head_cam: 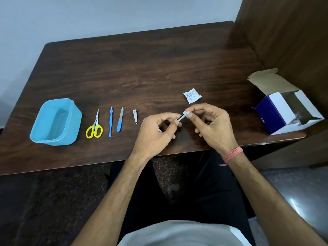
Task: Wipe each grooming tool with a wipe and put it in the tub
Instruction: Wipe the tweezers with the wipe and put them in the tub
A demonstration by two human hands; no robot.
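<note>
Left hand (156,132) pinches a slim metal tool (181,118) above the table's (159,59) front edge; right hand (213,125) pinches a small white wipe (187,113) round its tip. Blue tub (55,121) sits near the front-left corner, with scissors (95,126), two blue-handled tools and nail clipper (135,116) lined beside it.

A blue plastic tub (55,122) stands open at the left of the desk (142,68). Beside it lie, in a row, yellow-handled scissors (94,127), a thin blue cuticle tool (110,121), a blue-handled nail file (120,119) and a small metal nail clipper (135,113). A slim metal tool (181,118) is held above the desk, its tip wrapped in a small white wipe (187,114).
</note>
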